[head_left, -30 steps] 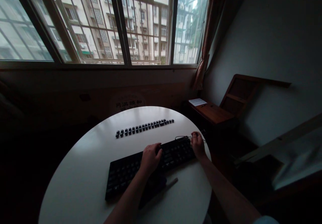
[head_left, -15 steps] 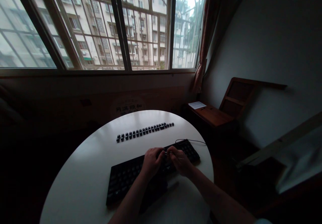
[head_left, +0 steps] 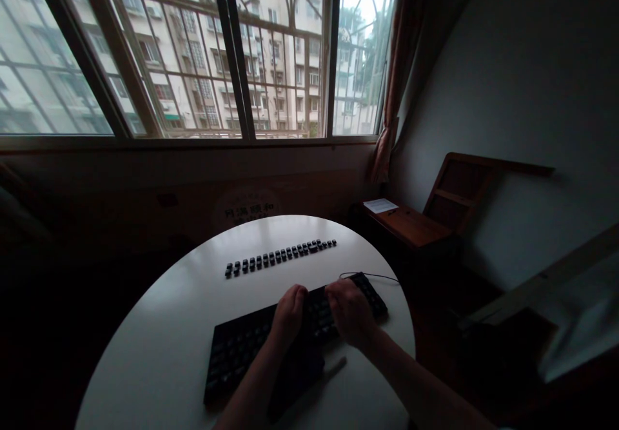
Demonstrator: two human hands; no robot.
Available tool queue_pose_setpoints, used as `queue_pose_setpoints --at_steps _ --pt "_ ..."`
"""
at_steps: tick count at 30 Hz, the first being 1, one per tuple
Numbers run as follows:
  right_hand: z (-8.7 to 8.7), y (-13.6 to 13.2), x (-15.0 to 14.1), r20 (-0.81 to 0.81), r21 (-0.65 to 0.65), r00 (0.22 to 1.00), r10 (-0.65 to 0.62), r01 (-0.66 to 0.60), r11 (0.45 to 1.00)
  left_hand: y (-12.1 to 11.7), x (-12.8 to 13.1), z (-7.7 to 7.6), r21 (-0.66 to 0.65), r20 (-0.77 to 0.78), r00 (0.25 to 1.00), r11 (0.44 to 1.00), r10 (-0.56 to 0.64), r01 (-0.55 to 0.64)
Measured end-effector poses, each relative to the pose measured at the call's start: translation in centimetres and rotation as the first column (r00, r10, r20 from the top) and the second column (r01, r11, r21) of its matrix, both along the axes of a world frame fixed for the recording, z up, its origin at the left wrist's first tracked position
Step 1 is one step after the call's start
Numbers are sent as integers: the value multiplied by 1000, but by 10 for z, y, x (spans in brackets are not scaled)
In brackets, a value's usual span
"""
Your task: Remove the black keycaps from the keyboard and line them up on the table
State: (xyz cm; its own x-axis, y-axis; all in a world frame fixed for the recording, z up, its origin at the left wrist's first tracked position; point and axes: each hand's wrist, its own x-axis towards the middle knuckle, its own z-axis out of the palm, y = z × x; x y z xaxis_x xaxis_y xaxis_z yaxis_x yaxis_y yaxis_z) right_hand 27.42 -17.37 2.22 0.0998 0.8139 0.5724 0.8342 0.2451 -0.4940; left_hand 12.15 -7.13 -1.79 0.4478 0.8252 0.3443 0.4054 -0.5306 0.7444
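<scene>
A black computer keyboard point(head_left: 242, 349) lies slantwise on the white round table, under both my hands. My left hand point(head_left: 289, 314) is closed over the keyboard's upper middle, thumb against the curled fingers; whatever they hold is hidden. A short gap to the right of it, my right hand point(head_left: 349, 309) is also closed, its fingertips pinched together over the keys. Anything in that pinch is too dark and small to name. Beyond the keyboard, small black keycaps point(head_left: 275, 258) stand in a long double row. A dark, unclear object point(head_left: 300, 381) sits between my forearms.
The round white table point(head_left: 155, 327) has a curved edge on all visible sides. A thin cable point(head_left: 372, 276) runs off its right side. Near my right forearm lies a dark stick-like thing point(head_left: 337, 368). A wooden chair point(head_left: 420, 224) with a paper point(head_left: 381, 205) stands beyond.
My hands were together, fingertips meeting around a small shiny thing. Now they are apart, the left slightly leftward and the right slightly rightward. The view has tilted up a little.
</scene>
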Motion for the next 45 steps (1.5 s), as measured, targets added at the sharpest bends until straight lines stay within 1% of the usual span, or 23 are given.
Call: queue_pose_setpoints --at_steps 2,4,5,7,9,11,14,19,22,24,25,26,29,31,33,35,39,42,45 --pt "4 5 4 97 48 995 -13 8 999 1 0 -2 14 -30 999 999 -34 34" --pt "5 12 8 132 46 990 42 -49 998 2 1 -3 29 -74 996 998 -57 59" --pt "5 16 9 141 20 986 85 -89 996 3 1 -3 31 -88 994 998 -59 62" --pt "3 23 10 174 -73 969 174 -163 984 3 2 -4 20 -84 995 998 -62 64" --pt "1 29 9 208 -146 953 222 -195 970 4 2 -3 -1 -50 995 997 -83 83" --pt "0 35 9 204 -164 947 249 -217 962 4 1 -3 -22 -3 995 995 -99 99" --pt "1 43 11 144 -163 948 284 -260 952 3 1 0 -63 43 995 993 -93 95" --pt "-2 49 14 129 -225 939 318 -284 932 1 1 5 -94 31 997 993 -70 73" --pt "-7 57 22 120 -224 929 351 -319 921 0 1 6 -105 40 995 990 -87 91" --pt "-7 71 39 57 -228 934 351 -331 916 -1 1 5 -105 47 995 990 -86 91" --pt "-7 82 52 15 -236 944 330 -317 919 -1 0 5 -101 45 997 992 -70 74" --pt "-5 96 69 -47 -258 964 263 -266 929 -1 0 4 -96 35 998 994 -49 52" --pt "-2 141 126 -72 -297 992 101 -118 948 -1 -1 2 -79 -11 1000 997 -18 18" --pt "-6 169 161 -73 -352 997 17 -42 935 0 -2 1 -69 -27 999 997 -30 29" --pt "-16 190 187 -73 -425 997 -20 -13 905 0 -3 1 -59 -34 999 998 -32 30" --pt "-29 207 202 -73 -508 997 -14 -25 861 0 -3 1 -56 -45 999 998 -28 25" --pt "-52 231 216 -75 -651 997 23 -66 757 -3 -3 1 -54 -71 997 999 -10 7" --pt "-61 246 224 -79 -703 996 48 -90 705 -4 -3 1 -57 -81 997 998 -11 6" --pt "-63 255 230 -87 -724 993 74 -114 680 -4 -3 0 -58 -86 996 998 -15 10"
